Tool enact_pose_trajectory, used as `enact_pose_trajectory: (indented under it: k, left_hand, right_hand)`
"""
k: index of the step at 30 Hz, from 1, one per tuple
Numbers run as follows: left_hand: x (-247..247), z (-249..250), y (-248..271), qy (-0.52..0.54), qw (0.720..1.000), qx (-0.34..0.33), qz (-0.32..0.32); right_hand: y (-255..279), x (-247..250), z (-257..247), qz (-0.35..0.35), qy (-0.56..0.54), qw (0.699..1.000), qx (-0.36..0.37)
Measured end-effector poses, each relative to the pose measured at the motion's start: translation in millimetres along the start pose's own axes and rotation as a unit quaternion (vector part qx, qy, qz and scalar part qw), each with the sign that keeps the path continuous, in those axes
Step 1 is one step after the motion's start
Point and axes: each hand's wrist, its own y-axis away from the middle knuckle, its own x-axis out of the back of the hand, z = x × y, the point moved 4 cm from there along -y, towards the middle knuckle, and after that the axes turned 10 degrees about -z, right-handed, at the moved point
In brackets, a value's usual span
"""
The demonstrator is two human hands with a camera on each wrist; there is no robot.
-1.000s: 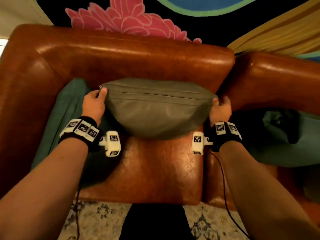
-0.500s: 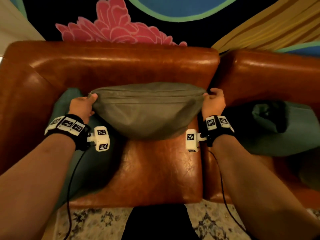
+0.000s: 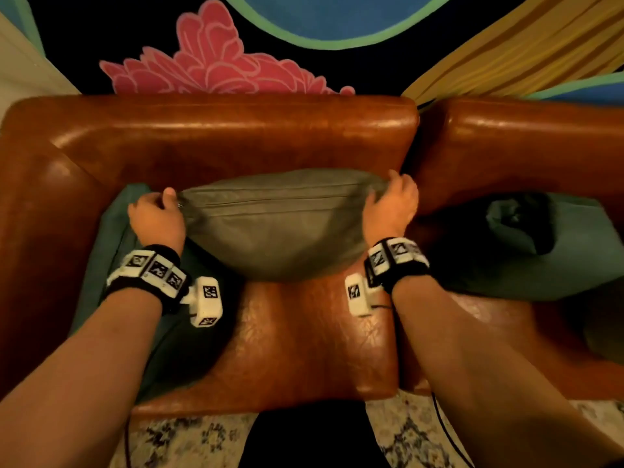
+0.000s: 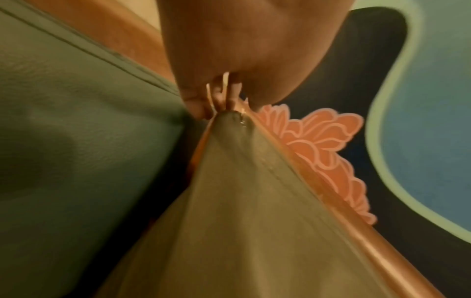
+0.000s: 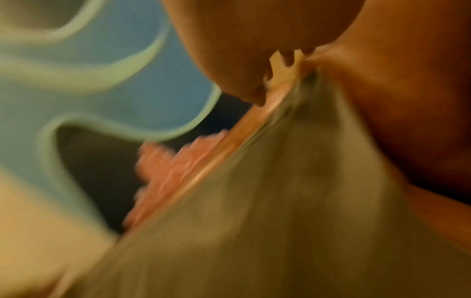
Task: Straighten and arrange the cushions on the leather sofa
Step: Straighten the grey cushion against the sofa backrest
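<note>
An olive-grey cushion (image 3: 280, 228) stands on the seat of the brown leather sofa (image 3: 236, 136), its zipped edge up against the backrest. My left hand (image 3: 158, 214) pinches its upper left corner, and my right hand (image 3: 391, 201) pinches the upper right corner. In the left wrist view the fingertips (image 4: 216, 100) close on the cushion's (image 4: 229, 211) pointed corner. The right wrist view is blurred, with the fingers (image 5: 254, 84) closed on the cushion's (image 5: 280, 201) corner. A teal cushion (image 3: 114, 244) leans by the left armrest, behind my left hand; another teal cushion (image 3: 540, 244) lies slumped on the right-hand seat.
A bright painted wall (image 3: 236, 62) rises behind the sofa. A patterned rug (image 3: 189, 440) lies in front of it. The seat in front of the olive cushion shows bare leather (image 3: 310, 339). The teal cushion (image 4: 76, 141) fills the left of the left wrist view.
Both hands have carried the olive cushion back toward the backrest and shifted from its sides up to its top corners. The camera has tilted up a little.
</note>
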Motion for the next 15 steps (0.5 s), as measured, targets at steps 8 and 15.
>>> enact_pose_trajectory:
  k: [8, 15]
  left_hand:
    - [14.2, 7.7, 6.7, -0.011, 1.000, -0.023, -0.010]
    - [14.1, 12.0, 26.3, -0.016, 0.998, -0.056, -0.010]
  right_hand:
    - [-5.6, -15.5, 12.2, -0.031, -0.094, 0.974, -0.201]
    - [-19.5, -8.4, 41.2, 0.005, -0.244, 0.959, -0.140]
